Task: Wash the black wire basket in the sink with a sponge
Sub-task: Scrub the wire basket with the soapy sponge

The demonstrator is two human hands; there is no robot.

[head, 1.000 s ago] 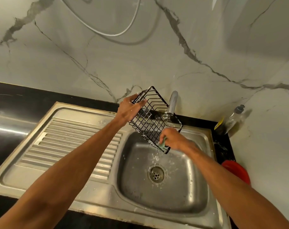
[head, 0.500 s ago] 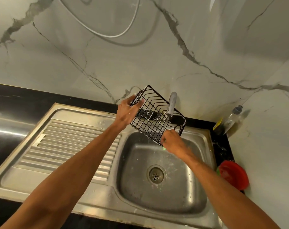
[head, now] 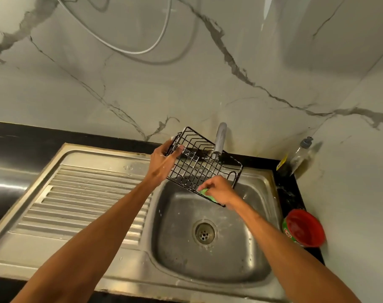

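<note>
The black wire basket (head: 197,165) hangs tilted over the back of the steel sink (head: 262,270), just under the tap (head: 220,137). My left hand (head: 162,162) grips the basket's upper left edge, thumb inside the wires. My right hand (head: 219,190) holds a green sponge (head: 205,193) and presses it against the basket's lower front edge. Soap foam clings to some wires. Most of the sponge is hidden under my fingers.
A ribbed steel drainboard (head: 83,197) lies left of the bowl, the drain (head: 204,232) at its middle. On the black counter to the right stand a red-lidded tub (head: 304,228) and a clear soap bottle (head: 300,156). A marble wall rises behind.
My right hand with the sponge has slid along the basket's lower edge, up and then back down to the right. The left hand keeps its grip; the basket has tilted slightly.
</note>
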